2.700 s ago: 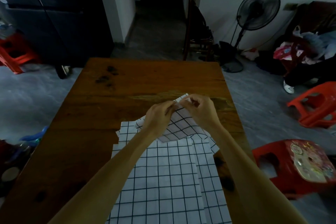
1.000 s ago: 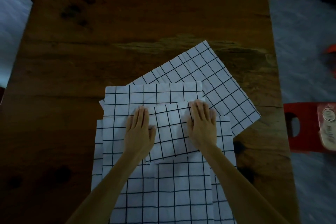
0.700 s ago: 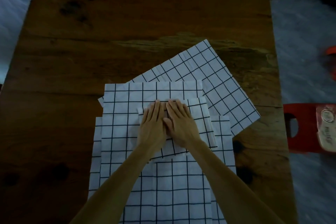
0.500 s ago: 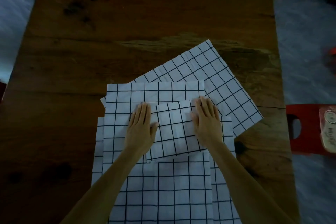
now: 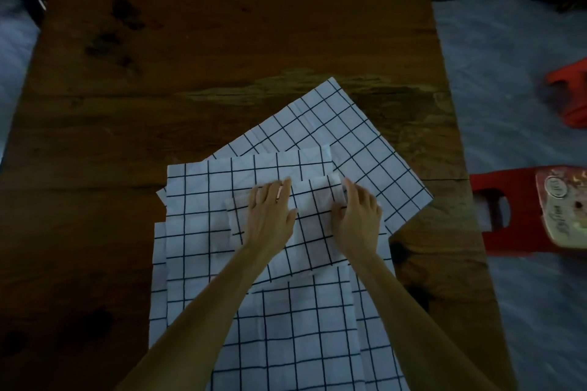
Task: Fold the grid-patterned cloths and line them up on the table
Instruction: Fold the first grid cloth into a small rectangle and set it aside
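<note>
the left hand lies flat, fingers straight, on the folded cloth. the right hand, a little apart from it, curls its fingers round that cloth's right edge. the folded cloth rests on top of a pile of unfolded grid cloths, one skewed cloth jutting beyond it, all on the wooden table. a red stool stands right of the table.

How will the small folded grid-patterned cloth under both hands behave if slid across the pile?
The small folded white grid-patterned cloth is probably floppy: its edges look soft and slightly puffed. It seems light, lying flat on the unfolded grid-patterned cloths. Pushed, it may drag those layers or come unfolded, so the left hand pressing flat and the right hand at its edge likely help.
</note>
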`<state>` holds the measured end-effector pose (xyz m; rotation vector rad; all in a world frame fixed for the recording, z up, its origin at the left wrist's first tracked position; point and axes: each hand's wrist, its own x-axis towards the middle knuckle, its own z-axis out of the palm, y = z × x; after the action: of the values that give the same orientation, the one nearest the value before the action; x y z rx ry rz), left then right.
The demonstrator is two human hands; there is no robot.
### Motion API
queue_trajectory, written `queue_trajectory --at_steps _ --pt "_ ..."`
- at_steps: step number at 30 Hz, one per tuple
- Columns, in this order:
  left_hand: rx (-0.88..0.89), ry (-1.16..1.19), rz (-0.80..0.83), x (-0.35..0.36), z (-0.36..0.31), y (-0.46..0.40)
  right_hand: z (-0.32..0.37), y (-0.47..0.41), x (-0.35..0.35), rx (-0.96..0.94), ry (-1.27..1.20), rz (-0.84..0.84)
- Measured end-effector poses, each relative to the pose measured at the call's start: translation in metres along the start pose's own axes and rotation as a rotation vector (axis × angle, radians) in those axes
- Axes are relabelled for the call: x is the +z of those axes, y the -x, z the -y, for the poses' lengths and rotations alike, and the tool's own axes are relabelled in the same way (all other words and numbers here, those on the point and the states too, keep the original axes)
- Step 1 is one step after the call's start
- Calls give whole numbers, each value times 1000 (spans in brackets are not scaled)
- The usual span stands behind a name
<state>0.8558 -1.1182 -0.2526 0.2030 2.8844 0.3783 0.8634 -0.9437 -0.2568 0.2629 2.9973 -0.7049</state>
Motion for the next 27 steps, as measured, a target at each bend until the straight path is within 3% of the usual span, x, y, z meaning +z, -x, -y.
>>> queue_trajectory --at_steps 10,15,18,22,27 --pt "-100 134 36 -15 -12 -23 7 -9 -7 135 -141 125" --pt "-81 477 83 -34 -8 -21 10 -12 -16 118 -196 178" --pt "-27 615 72 -52 -2 -18 10 -16 -25 143 -292 215" --pt "-21 595 99 -71 12 -14 21 -21 -52 217 -542 223" --pt "2 652 125 -95 18 -4 41 -18 -88 47 -481 122"
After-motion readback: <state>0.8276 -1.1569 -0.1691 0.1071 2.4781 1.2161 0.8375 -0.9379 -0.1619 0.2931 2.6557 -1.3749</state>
